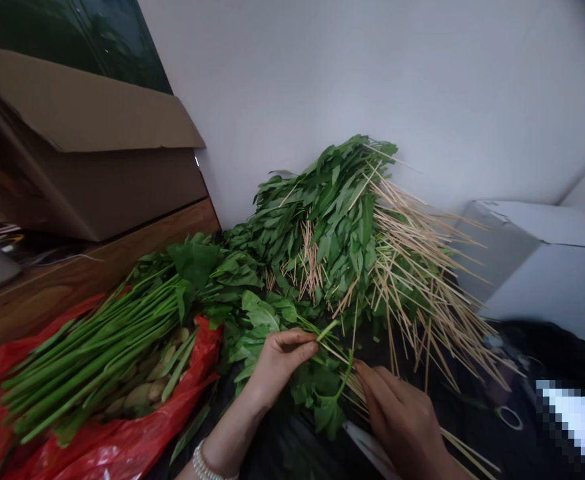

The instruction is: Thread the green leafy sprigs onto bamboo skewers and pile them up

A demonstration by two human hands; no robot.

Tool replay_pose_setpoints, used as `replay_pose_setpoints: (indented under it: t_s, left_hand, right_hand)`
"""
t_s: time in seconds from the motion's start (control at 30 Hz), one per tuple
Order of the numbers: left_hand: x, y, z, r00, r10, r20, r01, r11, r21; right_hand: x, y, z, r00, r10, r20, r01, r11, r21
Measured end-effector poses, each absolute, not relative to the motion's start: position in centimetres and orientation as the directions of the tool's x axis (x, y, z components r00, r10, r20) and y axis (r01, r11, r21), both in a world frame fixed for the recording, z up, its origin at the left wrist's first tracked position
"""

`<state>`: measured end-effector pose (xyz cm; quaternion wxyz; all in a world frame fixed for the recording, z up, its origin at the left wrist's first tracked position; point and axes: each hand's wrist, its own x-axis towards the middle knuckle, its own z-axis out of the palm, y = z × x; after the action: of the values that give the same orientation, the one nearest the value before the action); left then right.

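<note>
Stem sits between the hands, in front of the leaf pile, upper end poking past the thumb of the left hand, whose grip is pinched on it; right hand looks clamped on a thin stick running up to it. I'd call this the joining of stem and stick, though I can't tell if it's inside or just alongside; next move seems to call for a steady left pinch and a straight, gentle push. Behind, sticks bristle from the pile; left, red bag with stalks.
</note>
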<state>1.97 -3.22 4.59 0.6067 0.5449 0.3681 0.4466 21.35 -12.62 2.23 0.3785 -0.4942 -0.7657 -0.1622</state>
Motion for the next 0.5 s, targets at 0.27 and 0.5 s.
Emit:
replay_pose_setpoints:
  t_s: [0.27,0.5]
  left_hand:
    - [1.93,-3.26,4.66,0.307,0.951,0.035,-0.135,0.007,0.991]
    - [2.09,-3.28,4.60,0.309,0.951,0.023,-0.134,0.020,0.991]
  right_hand:
    - [21.28,-12.66,2.10,-0.206,0.651,0.731,0.878,0.453,-0.156]
    - [21.30,-12.67,2.09,-0.206,0.643,0.738,0.877,0.455,-0.152]
